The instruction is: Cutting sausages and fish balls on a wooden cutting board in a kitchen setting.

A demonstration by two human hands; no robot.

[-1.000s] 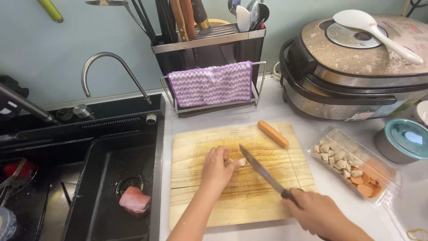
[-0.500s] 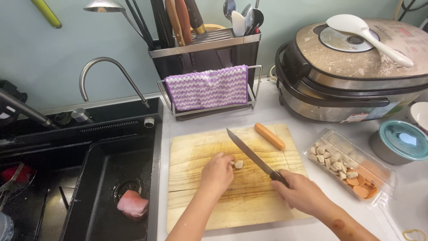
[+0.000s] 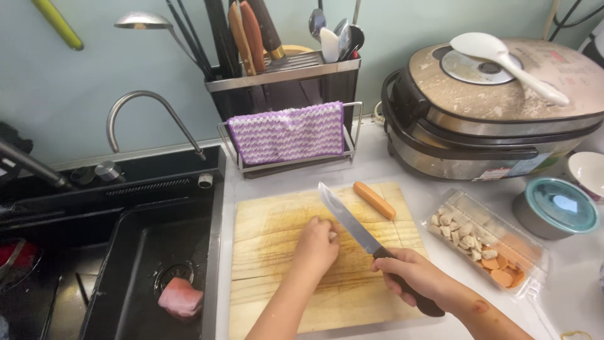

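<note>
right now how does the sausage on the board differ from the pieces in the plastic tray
The sausage is whole, one long orange stick; the pieces in the plastic tray are cut into small chunks and round slices. The sausage lies alone at the far edge of the cutting board, beyond the knife; the pieces are heaped together. Neither hand touches either. The orange slices match the sausage in colour.

Cutting board [image 3: 283, 220]: pale wood, matt, scored with fine cut marks; knife [image 3: 352, 223]: bright smooth metal blade, dark matt handle. Sink [image 3: 145, 252]: matt black; tap [image 3: 148, 104]: brushed metal. Dishcloth [image 3: 286, 132]: knitted cloth, rough; food tray [image 3: 491, 242]: clear glossy plastic.
</note>
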